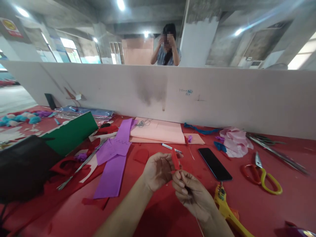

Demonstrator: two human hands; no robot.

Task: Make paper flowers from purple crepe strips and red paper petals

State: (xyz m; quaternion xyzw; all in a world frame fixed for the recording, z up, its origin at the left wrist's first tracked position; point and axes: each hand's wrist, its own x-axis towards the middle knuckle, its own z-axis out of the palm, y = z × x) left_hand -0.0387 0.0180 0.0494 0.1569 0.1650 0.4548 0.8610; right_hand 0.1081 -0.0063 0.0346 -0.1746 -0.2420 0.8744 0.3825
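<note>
In the middle of the head view, just above the table, my left hand (158, 169) is closed on a small red strip (175, 159), paper or cloth. The strip stands nearly upright at my left fingertips. My right hand (191, 192) pinches the strip's lower end between thumb and fingers. A thin pale thread or wire (198, 225) hangs below my right hand. Just beyond my hands lies a white marker-like stick (168, 146), and a red cut piece (141, 155) is left of them.
Right are a phone (214, 163), yellow-handled tool (228, 209), scissors (261, 176) and pink fabric (234, 141). Left lie purple sheets (110, 179), long tweezers-like metal tool (82, 164), green board (71, 133) and black bag (27, 168). A white partition (111, 89) stands behind; a person (166, 49) is beyond it.
</note>
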